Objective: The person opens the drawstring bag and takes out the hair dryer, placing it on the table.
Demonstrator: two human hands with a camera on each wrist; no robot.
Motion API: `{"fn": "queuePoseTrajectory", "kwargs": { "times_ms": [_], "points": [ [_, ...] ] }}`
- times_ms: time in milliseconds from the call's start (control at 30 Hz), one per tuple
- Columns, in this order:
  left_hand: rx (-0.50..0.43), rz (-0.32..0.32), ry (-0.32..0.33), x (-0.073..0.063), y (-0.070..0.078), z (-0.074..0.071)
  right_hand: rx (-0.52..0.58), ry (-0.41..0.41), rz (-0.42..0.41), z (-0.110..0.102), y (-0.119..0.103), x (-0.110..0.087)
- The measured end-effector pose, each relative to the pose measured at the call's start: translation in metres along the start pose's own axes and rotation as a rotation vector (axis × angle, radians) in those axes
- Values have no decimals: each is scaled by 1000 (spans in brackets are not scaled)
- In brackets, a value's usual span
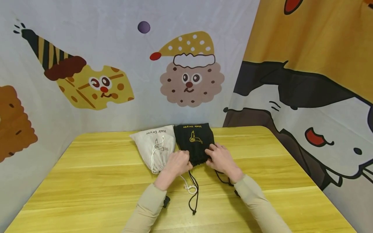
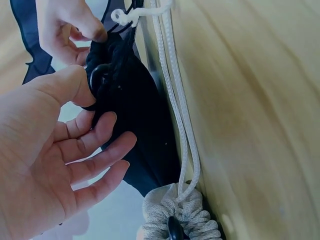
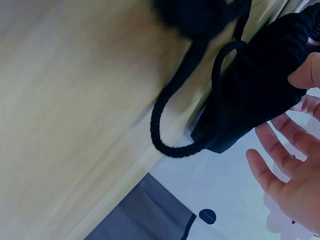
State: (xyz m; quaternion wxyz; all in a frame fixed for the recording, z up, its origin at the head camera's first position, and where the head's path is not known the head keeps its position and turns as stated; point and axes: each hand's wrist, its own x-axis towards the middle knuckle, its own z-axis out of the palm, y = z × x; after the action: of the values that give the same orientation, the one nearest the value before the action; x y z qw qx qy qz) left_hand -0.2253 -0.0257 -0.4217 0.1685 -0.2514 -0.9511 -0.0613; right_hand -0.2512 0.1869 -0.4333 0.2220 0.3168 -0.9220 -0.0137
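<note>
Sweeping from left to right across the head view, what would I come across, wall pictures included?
Orange biscuit print → cheese print → pale Hair Dryer bag → black Hair Dryer bag → right hand → printed red mouth.

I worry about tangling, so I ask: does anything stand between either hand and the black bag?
Nothing visible does. The left hand and right hand both touch the black bag near its gathered mouth; the white bag lies beside it, to the left, not between.
</note>
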Motion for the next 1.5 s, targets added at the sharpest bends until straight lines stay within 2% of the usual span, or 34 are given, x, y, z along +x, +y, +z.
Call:
{"fn": "queuePoseTrajectory", "kwargs": {
  "times_ms": [233,567,767,933,1200,1500],
  "points": [
    [-37,-14,-24,0,-1,-3,8,-10,10,-2,5,-5],
    [-48,-63,-65,0,4,-7,-30,35,0,-1,4,-5],
    [1,-51,-34,1,6,-6,-34,54,8,-5,3,-3],
    [23,-40,-21,2,6,-2,-30,29,22,-6,2,-4],
    [5,-47,-42,1,4,-1,-17,-1,41,-6,3,-5],
    [-9,-43,-28,1,2,-4,-10,-19,51,-7,5,-6]
  ]
}}
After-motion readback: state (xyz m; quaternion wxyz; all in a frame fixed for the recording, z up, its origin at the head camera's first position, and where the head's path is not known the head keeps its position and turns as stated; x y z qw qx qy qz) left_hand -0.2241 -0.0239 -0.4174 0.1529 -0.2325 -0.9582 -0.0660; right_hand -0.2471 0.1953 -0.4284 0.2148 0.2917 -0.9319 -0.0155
